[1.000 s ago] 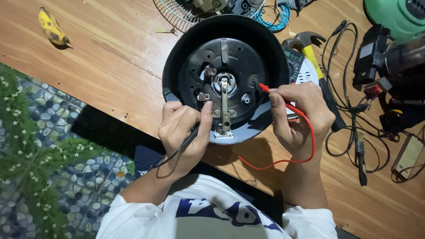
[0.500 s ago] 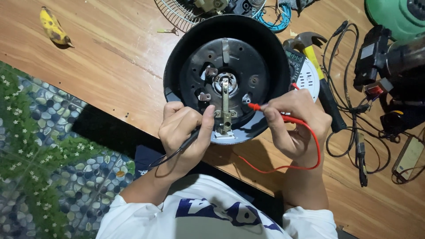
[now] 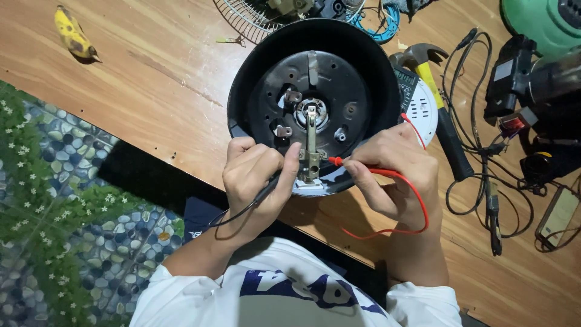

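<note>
On the wooden worktop (image 3: 151,91) lies an upturned black cooker base (image 3: 315,103), near the front edge. Both hands rest against its near rim. Left hand (image 3: 257,181) has fingers pinching a black probe (image 3: 269,188); right hand (image 3: 396,172) has fingers pinching a red probe (image 3: 351,165), its tip touching the metal bracket (image 3: 311,158).
</note>
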